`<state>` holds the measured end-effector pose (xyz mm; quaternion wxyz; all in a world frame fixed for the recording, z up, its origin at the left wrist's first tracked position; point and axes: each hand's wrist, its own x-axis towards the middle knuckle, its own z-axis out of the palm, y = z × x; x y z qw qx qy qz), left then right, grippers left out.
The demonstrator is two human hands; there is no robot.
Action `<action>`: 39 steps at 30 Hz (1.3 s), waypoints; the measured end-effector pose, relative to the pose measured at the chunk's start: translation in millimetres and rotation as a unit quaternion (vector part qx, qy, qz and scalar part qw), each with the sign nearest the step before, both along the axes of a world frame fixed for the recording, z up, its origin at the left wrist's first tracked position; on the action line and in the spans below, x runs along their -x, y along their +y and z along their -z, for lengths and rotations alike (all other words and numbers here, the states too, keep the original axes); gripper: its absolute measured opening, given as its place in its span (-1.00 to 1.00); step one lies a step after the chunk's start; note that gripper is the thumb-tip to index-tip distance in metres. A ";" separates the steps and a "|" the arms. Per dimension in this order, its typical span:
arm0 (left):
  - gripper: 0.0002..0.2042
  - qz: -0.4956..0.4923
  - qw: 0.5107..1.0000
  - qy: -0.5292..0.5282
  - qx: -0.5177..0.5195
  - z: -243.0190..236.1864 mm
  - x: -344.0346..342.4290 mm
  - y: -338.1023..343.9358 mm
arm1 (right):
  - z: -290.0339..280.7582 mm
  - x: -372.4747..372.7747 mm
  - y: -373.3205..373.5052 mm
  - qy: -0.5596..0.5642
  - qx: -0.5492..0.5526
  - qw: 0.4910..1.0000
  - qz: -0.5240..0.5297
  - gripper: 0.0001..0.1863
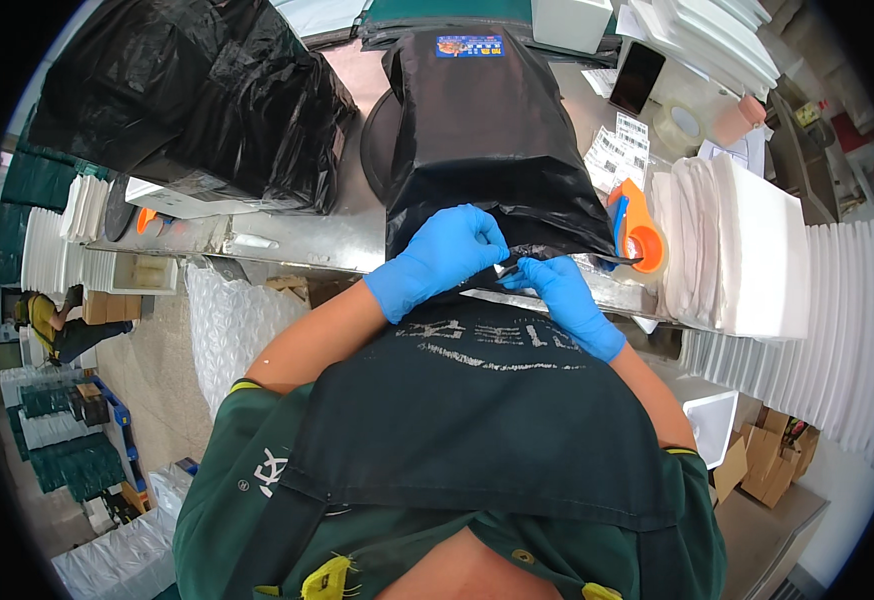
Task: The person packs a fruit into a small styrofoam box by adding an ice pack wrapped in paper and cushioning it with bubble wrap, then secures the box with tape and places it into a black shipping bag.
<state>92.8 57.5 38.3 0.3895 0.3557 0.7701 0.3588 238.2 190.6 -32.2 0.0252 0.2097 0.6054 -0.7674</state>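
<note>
A black plastic mailing bag, bulging over its contents, lies on the metal table in front of me. Its near edge is gathered and creased, and a colourful sticker sits on its far end. My left hand, in a blue glove, pinches that near edge with closed fingers. Just to its right my right hand, gloved the same way, is also closed on the bag's edge. Between the fingertips shows a small whitish bit that I cannot make out. The orange tape dispenser stands right of the bag.
A larger black-wrapped bundle stands on the left of the table. On the right are white foam sheets, printed labels, a phone and a tape roll. Bubble wrap hangs below; another person is far left.
</note>
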 end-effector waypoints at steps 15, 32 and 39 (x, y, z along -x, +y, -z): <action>-0.81 0.001 0.934 0.356 -0.043 56.4 32.6 -16.9 | -14.5 58.6 -4.5 0.137 0.141 0.976 0.095 -0.77; -0.74 -0.235 0.969 0.056 -0.047 28.5 28.9 -102.5 | -44.5 15.3 65.1 0.009 -0.297 0.947 0.123 -0.68; -0.88 -0.219 0.970 0.078 -0.066 18.4 68.7 -140.7 | -43.9 -37.5 76.0 0.052 -0.203 0.970 0.127 -0.97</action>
